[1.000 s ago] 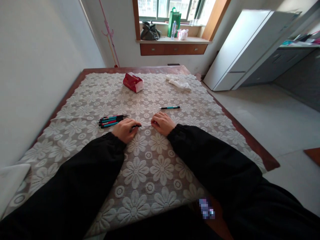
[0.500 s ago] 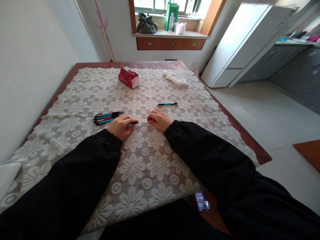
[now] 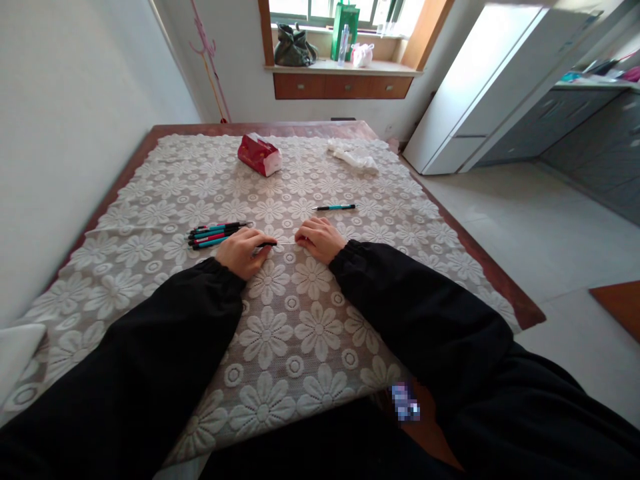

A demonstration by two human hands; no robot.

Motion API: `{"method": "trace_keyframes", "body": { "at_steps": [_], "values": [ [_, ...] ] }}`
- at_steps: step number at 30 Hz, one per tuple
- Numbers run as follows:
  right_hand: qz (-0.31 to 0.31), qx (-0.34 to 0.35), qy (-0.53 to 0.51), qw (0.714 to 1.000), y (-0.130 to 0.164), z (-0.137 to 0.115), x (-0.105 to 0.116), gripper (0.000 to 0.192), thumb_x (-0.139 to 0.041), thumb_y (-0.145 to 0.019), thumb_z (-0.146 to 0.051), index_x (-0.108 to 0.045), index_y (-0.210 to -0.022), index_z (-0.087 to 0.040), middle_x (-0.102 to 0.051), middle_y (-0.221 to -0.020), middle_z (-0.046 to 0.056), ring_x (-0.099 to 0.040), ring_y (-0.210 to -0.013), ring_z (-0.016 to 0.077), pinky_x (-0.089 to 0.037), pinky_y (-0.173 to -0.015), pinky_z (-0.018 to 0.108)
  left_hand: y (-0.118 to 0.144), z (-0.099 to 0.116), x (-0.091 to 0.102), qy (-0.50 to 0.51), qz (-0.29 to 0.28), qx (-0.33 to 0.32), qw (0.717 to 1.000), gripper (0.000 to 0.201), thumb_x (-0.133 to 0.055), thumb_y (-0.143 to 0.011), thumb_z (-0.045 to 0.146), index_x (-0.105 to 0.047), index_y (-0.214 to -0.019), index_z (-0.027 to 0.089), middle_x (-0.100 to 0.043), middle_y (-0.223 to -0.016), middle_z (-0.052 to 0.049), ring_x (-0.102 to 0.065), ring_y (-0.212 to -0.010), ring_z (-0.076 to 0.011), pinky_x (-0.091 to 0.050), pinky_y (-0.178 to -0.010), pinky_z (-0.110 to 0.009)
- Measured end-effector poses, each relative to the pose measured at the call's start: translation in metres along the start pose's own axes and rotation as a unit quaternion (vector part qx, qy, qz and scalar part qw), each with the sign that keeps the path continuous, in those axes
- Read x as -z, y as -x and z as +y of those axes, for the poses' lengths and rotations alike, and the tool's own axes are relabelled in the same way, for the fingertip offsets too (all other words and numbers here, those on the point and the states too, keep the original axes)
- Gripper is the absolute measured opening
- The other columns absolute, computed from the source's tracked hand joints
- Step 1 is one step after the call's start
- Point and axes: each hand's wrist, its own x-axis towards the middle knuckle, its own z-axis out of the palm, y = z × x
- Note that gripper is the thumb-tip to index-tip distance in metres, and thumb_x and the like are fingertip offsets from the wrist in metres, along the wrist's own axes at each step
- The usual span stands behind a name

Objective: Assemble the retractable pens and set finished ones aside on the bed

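Note:
Above the tablecloth, my left hand (image 3: 243, 253) is closed around a pen, whose black end (image 3: 267, 245) shows past the fingertips. A thin whitish rod (image 3: 286, 243) stretches from that end to my right hand (image 3: 320, 239), which pinches its other end. Most of the held pen is hidden by the left fingers. Left of that hand lies a bunch of several pens (image 3: 213, 236), with teal, red and black barrels. A single teal and black pen (image 3: 335, 207) rests just beyond my right hand.
A floral lace tablecloth (image 3: 270, 333) covers the wooden table. Farther back lie a red tissue pack (image 3: 259, 155) and a crumpled white plastic bag (image 3: 356, 159). A white fridge (image 3: 470, 87) stands beyond the right side, and a windowsill (image 3: 320, 69) holds bags and a bottle.
Both hands keep nearly the same pose, with the thin rod still between them. The view has shifted very slightly.

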Motion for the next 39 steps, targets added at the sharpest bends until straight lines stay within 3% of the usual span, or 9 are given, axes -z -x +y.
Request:
{"method": "trace_keyframes", "body": {
  "at_steps": [4, 9, 15, 22, 27, 32, 39],
  "values": [
    [0.012, -0.006, -0.021, 1.000, 0.000, 0.000, -0.002, 0.012, -0.055, -0.098, -0.023, -0.066, -0.095, -0.020, -0.072, -0.096, 0.006, -0.056, -0.094, 0.0205, -0.035, -0.092, 0.035, 0.000, 0.002, 0.002, 0.003, 0.019, 0.004, 1.000, 0.029, -0.053, -0.097, 0.032, -0.077, -0.107, 0.020, -0.074, -0.098, -0.008, -0.066, -0.098, -0.0232, -0.056, -0.090, -0.036],
    [0.018, -0.004, -0.051, 0.999, -0.001, 0.002, -0.002, 0.009, -0.056, -0.096, -0.021, -0.065, -0.095, -0.021, -0.071, -0.094, 0.005, -0.056, -0.092, 0.0201, -0.036, -0.091, 0.035, 0.000, -0.002, -0.001, 0.028, 0.005, -0.001, 1.000, 0.031, -0.051, -0.097, 0.031, -0.076, -0.109, 0.017, -0.074, -0.103, -0.010, -0.066, -0.100, -0.0237, -0.055, -0.095, -0.038],
    [0.064, -0.001, -0.109, 0.992, -0.002, 0.004, -0.001, 0.005, -0.061, -0.091, -0.020, -0.065, -0.092, -0.021, -0.069, -0.091, 0.003, -0.058, -0.089, 0.0188, -0.040, -0.089, 0.034, 0.000, -0.008, -0.006, 0.048, -0.005, -0.024, 0.999, 0.038, -0.044, -0.101, 0.031, -0.072, -0.125, 0.019, -0.073, -0.110, -0.009, -0.066, -0.103, -0.0229, -0.055, -0.096, -0.038],
    [0.101, 0.003, -0.157, 0.982, -0.002, 0.006, -0.002, 0.004, -0.064, -0.089, -0.023, -0.065, -0.086, -0.020, -0.068, -0.085, 0.003, -0.060, -0.083, 0.0170, -0.046, -0.083, 0.032, 0.000, -0.006, -0.005, 0.060, -0.016, -0.036, 0.997, 0.035, -0.043, -0.101, 0.030, -0.071, -0.118, 0.017, -0.074, -0.109, -0.009, -0.067, -0.105, -0.0230, -0.055, -0.098, -0.038],
    [0.085, 0.017, -0.174, 0.981, -0.001, 0.004, -0.002, 0.009, -0.064, -0.089, -0.026, -0.062, -0.082, -0.021, -0.069, -0.088, 0.003, -0.061, -0.084, 0.0166, -0.047, -0.081, 0.031, 0.001, -0.004, -0.003, 0.045, -0.022, -0.053, 0.997, 0.033, -0.045, -0.100, 0.027, -0.068, -0.122, 0.017, -0.073, -0.111, -0.009, -0.067, -0.104, -0.0223, -0.055, -0.096, -0.036],
    [0.050, 0.036, -0.127, 0.990, 0.000, 0.002, 0.000, 0.011, -0.058, -0.094, -0.027, -0.062, -0.084, -0.021, -0.066, -0.084, 0.004, -0.059, -0.085, 0.0179, -0.047, -0.083, 0.032, -0.001, 0.002, 0.003, -0.017, -0.060, -0.112, 0.992, 0.048, -0.045, -0.095, 0.013, -0.060, -0.139, 0.022, -0.072, -0.113, -0.009, -0.065, -0.105, -0.0235, -0.054, -0.096, -0.040],
    [0.040, 0.048, -0.112, 0.992, 0.000, 0.003, -0.003, 0.010, -0.056, -0.097, -0.027, -0.061, -0.101, -0.020, -0.067, -0.088, 0.004, -0.059, -0.084, 0.0168, -0.047, -0.081, 0.031, -0.001, 0.002, 0.001, -0.047, -0.080, -0.150, 0.984, 0.048, -0.045, -0.098, 0.012, -0.057, -0.143, 0.023, -0.071, -0.115, -0.009, -0.063, -0.100, -0.0223, -0.054, -0.093, -0.037]
  ]
}}
